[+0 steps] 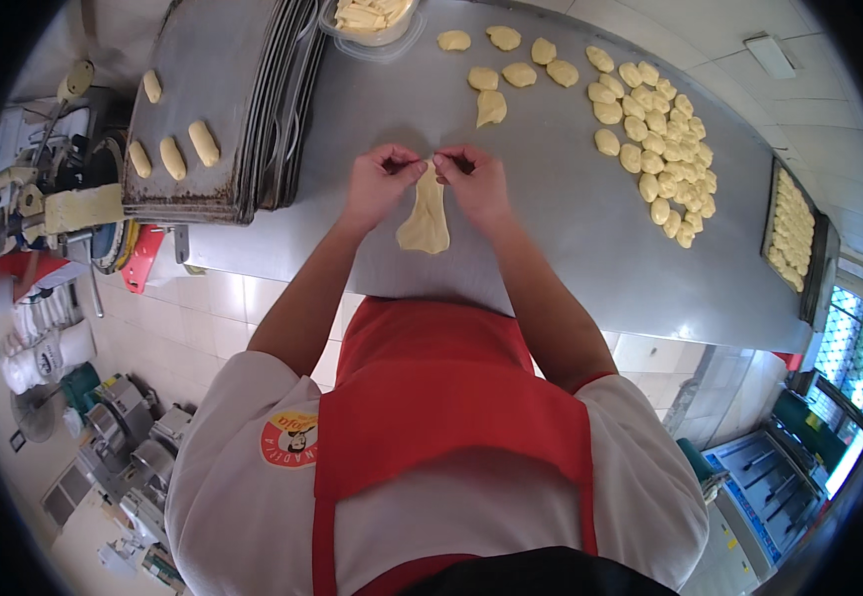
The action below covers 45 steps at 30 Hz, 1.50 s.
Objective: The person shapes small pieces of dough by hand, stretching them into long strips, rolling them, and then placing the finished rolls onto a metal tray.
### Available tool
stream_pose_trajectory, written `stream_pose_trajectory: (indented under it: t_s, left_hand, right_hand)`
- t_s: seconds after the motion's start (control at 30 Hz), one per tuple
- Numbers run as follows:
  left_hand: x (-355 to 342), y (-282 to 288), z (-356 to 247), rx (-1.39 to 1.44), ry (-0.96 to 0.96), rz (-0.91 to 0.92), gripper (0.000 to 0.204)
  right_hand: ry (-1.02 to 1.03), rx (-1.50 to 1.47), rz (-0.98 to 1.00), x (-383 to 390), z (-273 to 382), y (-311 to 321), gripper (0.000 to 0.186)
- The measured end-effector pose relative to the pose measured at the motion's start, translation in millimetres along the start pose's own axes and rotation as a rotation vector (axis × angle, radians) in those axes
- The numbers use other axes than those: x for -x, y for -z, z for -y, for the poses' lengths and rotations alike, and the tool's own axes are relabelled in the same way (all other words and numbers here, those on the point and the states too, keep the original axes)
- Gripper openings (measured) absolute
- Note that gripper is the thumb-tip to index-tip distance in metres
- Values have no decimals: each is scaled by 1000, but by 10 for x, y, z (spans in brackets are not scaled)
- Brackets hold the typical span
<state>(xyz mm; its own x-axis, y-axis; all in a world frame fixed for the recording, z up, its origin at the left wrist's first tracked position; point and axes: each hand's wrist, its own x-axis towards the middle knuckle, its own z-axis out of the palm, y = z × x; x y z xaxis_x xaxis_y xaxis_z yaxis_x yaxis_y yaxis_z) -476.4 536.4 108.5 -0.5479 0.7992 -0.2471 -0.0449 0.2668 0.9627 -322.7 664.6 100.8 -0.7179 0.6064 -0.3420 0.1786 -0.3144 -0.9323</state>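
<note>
A flattened, stretched piece of dough (426, 221) hangs toward me over the metal table, narrow at its far end and wider at its near end. My left hand (384, 182) pinches the far end from the left. From the right, my right hand (472, 181) pinches that same end, fingertips close to the left ones. Just beyond my hands lies a loose dough piece (491, 108), with several small dough lumps (520, 74) in rows behind it. A large cluster of dough balls (665, 149) spreads over the table's right part.
At the left, a stack of baking trays (223, 119) carries several shaped dough rolls (173, 157). A clear plastic tub (377, 30) of pale sticks stands at the far edge. Another tray (791, 228) full of dough pieces sits at the right end of the steel table (541, 238).
</note>
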Motion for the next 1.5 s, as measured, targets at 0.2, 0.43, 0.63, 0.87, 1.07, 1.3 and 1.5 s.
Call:
stream_pose_trajectory:
  t_s: [0.2,0.43,0.63,0.87,1.07,1.3,1.5]
  left_hand:
    - [161,-200,386,-957,-585,-314,34]
    - [280,-8,512,-831,-337,191,33]
    - [337,193,592,-992,-585,185,34]
    - [431,195,643,-1090,-631,188,39]
    - [490,174,538,-1007,-483,280,43]
    - [566,219,350,-1078,-463,485,43]
    - [569,274,564,-1217,-685,291,44]
  right_hand:
    - [663,1161,-498,112,-337,-188,32]
    - [447,996,-105,391,-638,65,41]
    - [660,1259,-139,543,-554,10,36]
    - [529,1255,-168,732,-569,-71,37]
    - [446,1202,-189,811,-564,-150,35]
    - [371,1208,-77,988,-626,-88,38]
    - [460,1275,-168,925,-739,-170,39]
